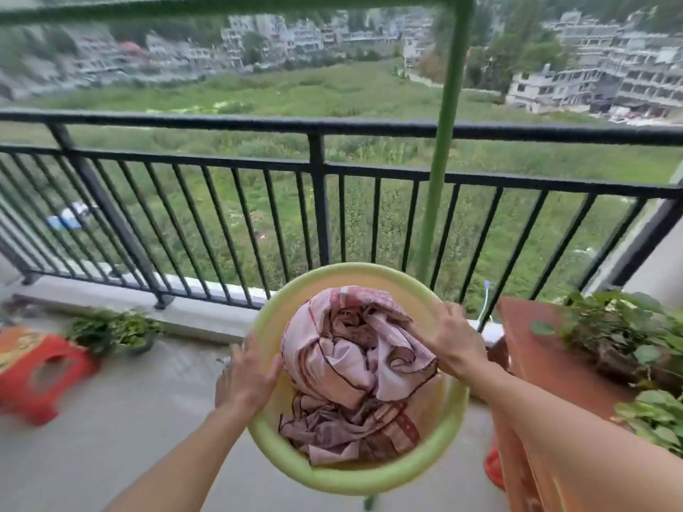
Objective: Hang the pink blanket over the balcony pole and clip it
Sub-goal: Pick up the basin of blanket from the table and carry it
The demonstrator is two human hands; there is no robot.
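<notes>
Evidently readying a lift toward the far green pole, left hand spreads open-fingered against the bundled pink blanket in its basin while right hand digs into folds.

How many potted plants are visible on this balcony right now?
3. One potted plant sits on the floor at left, beside the red stool; a second on the wooden surface at right; a third at the right edge, its pot out of view.

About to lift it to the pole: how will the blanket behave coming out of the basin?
Likely floppy: the blanket lies crumpled in loose folds. It will probably unfurl and trail, so gather it. Possibly damp and heavy; the picture cannot confirm that.
</notes>
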